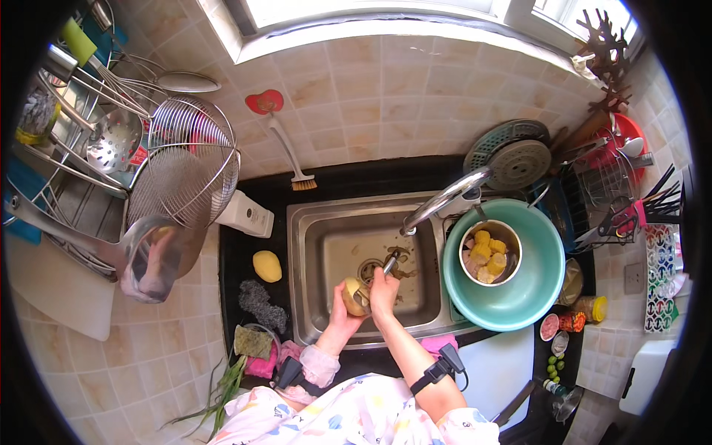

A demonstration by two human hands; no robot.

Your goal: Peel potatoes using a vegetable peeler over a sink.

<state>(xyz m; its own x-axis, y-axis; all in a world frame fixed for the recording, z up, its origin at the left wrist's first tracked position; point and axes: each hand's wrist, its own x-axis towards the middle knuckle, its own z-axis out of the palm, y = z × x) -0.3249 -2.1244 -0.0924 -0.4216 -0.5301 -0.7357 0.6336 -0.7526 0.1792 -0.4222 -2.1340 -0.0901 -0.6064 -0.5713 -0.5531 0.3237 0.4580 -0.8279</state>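
Note:
Above the near part of a stainless steel sink (311, 250), my left hand (345, 311) holds a partly peeled potato (352, 295). My right hand (384, 292) is closed around a tool with a metal end (392, 261), likely a peeler; its working part is mostly hidden by my fingers, against the potato. Brown peelings (401, 272) lie in the basin around the drain (370, 268). On the black counter left of the sink sits a peeled yellow potato (267, 266). The faucet (445, 200) reaches over the basin's right side.
Right of the sink, a teal basin (542, 300) holds a metal pot (463, 256) of corn pieces (484, 253). Steel wool (261, 303) and a white bottle (245, 214) stand left. A white cutting board (495, 367) and a knife (514, 403) lie near right. Strainers (189, 161) hang at upper left.

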